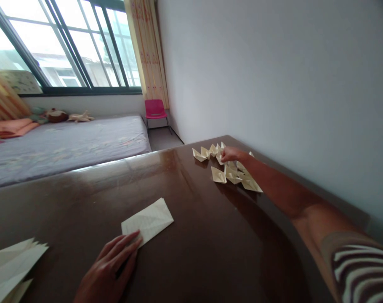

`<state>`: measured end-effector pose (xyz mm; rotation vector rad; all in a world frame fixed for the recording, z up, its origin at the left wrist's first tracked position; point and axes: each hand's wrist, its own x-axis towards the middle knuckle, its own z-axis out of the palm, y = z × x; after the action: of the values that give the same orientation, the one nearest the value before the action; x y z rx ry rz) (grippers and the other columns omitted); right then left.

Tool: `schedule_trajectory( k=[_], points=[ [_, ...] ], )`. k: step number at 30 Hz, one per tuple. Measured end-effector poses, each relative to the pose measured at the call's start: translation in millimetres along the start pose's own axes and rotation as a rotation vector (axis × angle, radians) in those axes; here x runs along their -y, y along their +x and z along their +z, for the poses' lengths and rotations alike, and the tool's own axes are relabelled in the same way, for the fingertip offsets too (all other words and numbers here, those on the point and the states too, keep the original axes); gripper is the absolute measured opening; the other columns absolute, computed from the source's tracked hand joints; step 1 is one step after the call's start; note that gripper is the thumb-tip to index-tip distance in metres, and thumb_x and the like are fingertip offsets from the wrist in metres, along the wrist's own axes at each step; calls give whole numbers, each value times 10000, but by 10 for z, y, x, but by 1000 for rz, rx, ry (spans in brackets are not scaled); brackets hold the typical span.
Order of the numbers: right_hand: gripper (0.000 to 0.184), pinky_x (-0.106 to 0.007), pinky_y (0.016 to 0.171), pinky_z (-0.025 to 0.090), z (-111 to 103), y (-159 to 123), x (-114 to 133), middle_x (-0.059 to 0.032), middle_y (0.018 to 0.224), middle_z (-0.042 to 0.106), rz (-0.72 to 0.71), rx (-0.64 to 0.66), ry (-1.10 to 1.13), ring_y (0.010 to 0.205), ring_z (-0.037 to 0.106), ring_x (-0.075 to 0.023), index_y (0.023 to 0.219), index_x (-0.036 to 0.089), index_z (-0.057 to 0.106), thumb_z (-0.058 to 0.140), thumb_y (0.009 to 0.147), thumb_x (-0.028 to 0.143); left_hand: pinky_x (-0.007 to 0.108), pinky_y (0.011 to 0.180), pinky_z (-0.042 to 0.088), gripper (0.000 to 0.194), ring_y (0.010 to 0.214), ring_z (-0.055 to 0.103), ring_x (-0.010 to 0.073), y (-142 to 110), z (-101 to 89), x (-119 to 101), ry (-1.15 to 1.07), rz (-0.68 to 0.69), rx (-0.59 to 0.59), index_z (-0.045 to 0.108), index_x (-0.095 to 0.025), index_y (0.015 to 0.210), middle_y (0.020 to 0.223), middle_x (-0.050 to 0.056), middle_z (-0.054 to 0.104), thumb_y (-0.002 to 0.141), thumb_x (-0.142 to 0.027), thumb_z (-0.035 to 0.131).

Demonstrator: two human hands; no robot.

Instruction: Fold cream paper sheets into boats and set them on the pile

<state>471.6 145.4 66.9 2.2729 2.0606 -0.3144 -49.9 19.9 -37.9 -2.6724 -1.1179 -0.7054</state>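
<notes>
My left hand (114, 263) lies at the near side of the table, fingers stretched out, with the fingertips resting on a folded sheet of paper (152, 219). My right arm reaches far across to the right. There my right hand (232, 154) is closed, its fingers pinching a small folded paper boat (220, 159). Around it stand several more cream paper boats; one boat (219, 174) is nearer to me and another boat (198, 155) sits at the left end of the far row. Part of the group is hidden behind my hand and forearm.
A stack of paper sheets (13, 265) lies at the left edge of the glossy brown table (93, 202). A white wall (273, 75) runs along the right side. Beyond the table are a bed (99, 139) and a pink chair (155, 109).
</notes>
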Motion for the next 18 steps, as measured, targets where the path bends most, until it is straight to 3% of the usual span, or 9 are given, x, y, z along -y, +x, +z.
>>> schedule_trajectory(
  k=[3, 5, 7, 10, 12, 14, 18],
  points=[
    [324, -224, 570, 367, -214, -77, 105, -55, 798, 690, 15, -87, -32, 693, 589, -158, 901, 118, 726, 535, 806, 362, 292, 824, 592, 350, 1086, 613, 189, 13, -11, -23, 1, -10, 1, 653, -355, 1143, 1207, -80, 646, 897, -501, 452],
    [324, -223, 633, 387, -283, -72, 357, -51, 904, 695, -60, -213, -116, 783, 605, -163, 978, 168, 708, 492, 844, 369, 293, 827, 590, 342, 1090, 612, 192, 16, -8, -33, 1, -24, 4, 661, -351, 1131, 1202, -76, 650, 896, -493, 456],
    [317, -251, 707, 414, -214, -13, 748, -70, 1031, 682, -169, -258, -255, 897, 611, -198, 1009, 208, 699, 477, 864, 381, 300, 828, 591, 338, 1091, 611, 195, 16, -1, -38, 5, -36, 6, 662, -350, 1129, 1201, -73, 650, 897, -487, 458],
    [274, -328, 807, 428, 10, 130, 1334, -125, 1135, 649, -202, -236, -300, 1025, 586, -261, 991, 202, 707, 548, 833, 360, 306, 833, 590, 335, 1098, 607, 198, 11, 5, -43, 13, -37, 16, 652, -352, 1146, 1209, -74, 645, 896, -476, 467],
    [312, -359, 833, 427, 56, 197, 1531, -169, 1134, 645, -191, -214, -315, 1042, 580, -284, 1017, 162, 700, 599, 806, 368, 301, 841, 586, 335, 1105, 603, 196, 7, 6, -46, 14, -33, 26, 646, -348, 1159, 1218, -72, 640, 897, -463, 471],
    [412, -345, 797, 437, -43, 180, 1512, -173, 1072, 669, -166, -181, -313, 976, 605, -283, 1007, 143, 704, 635, 768, 473, 295, 843, 584, 335, 1103, 603, 194, 5, 5, -49, 11, -31, 29, 644, -343, 1164, 1220, -69, 639, 900, -454, 471],
    [445, -248, 669, 397, -305, -228, 1096, -46, 963, 697, -243, -36, -191, 820, 614, -180, 1025, 239, 695, 555, 795, 594, 303, 834, 587, 333, 1097, 604, 199, 9, 12, -51, -3, -33, 12, 652, -339, 1150, 1214, -64, 644, 899, -456, 467]
  ],
)
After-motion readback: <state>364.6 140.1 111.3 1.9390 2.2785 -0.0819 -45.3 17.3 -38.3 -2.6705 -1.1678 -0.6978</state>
